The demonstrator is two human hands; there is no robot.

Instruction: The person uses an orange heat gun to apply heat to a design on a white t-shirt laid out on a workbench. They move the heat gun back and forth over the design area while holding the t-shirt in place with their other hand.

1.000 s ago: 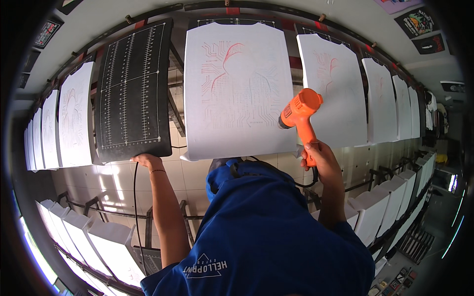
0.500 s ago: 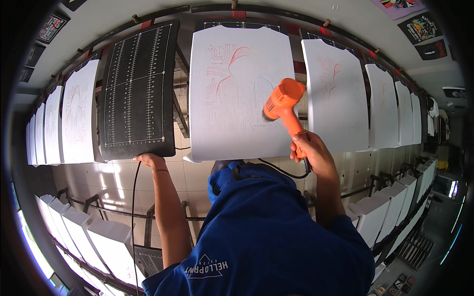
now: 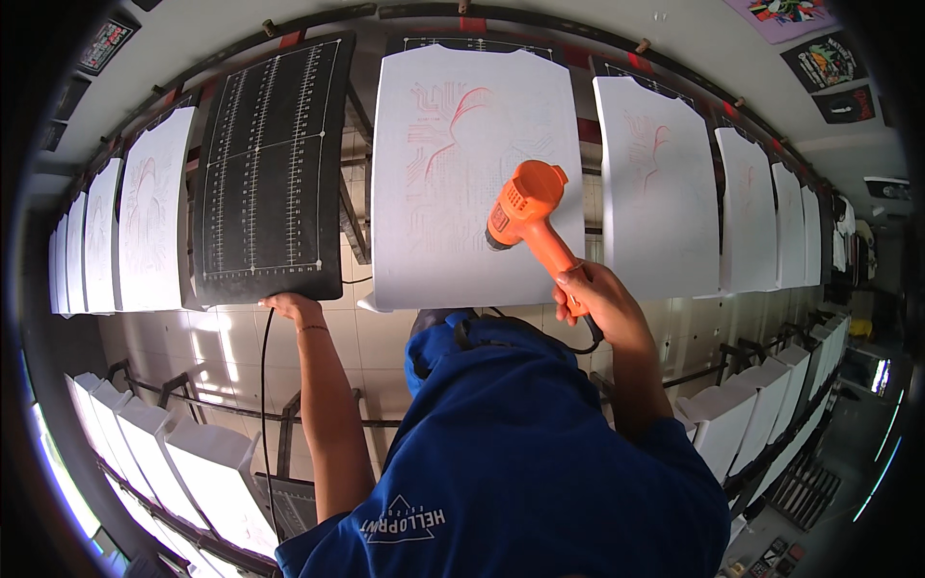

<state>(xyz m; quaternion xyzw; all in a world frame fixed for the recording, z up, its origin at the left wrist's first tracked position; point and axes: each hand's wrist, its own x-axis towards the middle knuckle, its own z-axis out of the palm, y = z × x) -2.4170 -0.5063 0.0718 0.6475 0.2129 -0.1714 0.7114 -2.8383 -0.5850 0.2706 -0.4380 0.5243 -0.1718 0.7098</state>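
My right hand [image 3: 594,291] is wrapped round the handle of an orange heat gun [image 3: 532,207]. Its nozzle points down and left over the lower part of a white T-shirt [image 3: 424,260], which carries a red and grey line print and is spread on a black board. A dark cord [image 3: 590,342] leaves the bottom of the handle. Off to the left, my left hand [image 3: 293,306] grips the near edge of a bare black printing board [image 3: 226,207] marked with white ruler lines; some of its fingers are hidden. Another length of black cord [image 3: 265,405] hangs beside that hand.
More white shirts [image 3: 658,193] on boards line the rack on both sides, some with faint prints. Dark metal bars [image 3: 356,222] show between the boards. Behind me stands a second row of white-covered boards [image 3: 207,472], with tiled floor [image 3: 385,352] between.
The heat gun has swung left and slightly down over the shirt's print, my right hand moving a little left with it. My left hand keeps its place on the bare board's edge.
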